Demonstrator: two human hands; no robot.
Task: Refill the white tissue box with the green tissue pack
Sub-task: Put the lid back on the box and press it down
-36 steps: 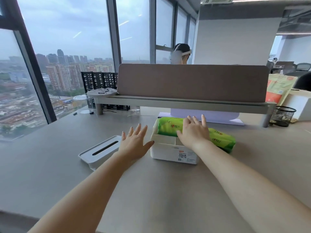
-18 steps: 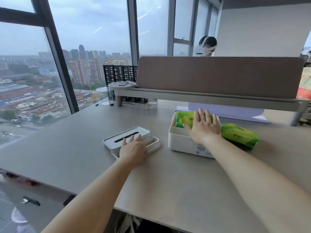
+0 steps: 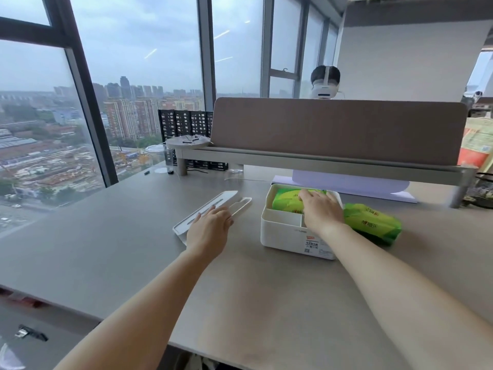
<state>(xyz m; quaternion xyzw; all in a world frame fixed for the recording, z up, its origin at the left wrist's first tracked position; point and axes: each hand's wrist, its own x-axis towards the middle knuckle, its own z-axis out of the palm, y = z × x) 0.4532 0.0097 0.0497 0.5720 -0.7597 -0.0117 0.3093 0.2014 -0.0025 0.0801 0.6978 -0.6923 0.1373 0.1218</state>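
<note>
We see the right hand [image 3: 321,209] lying flat, fingers spread, on the crinkly green plastic tissue pack [image 3: 288,201] that sits inside the open white plastic tissue box [image 3: 282,233]. The left hand [image 3: 210,227] rests palm-down on the white slotted lid [image 3: 210,209], gripping nothing (a second green pack [image 3: 373,222] lies just beside the box) on the grey desk [image 3: 133,236].

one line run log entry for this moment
left hand: flat on box lid | right hand: pressing green tissue pack into white tissue box | second green pack: beside box
</note>
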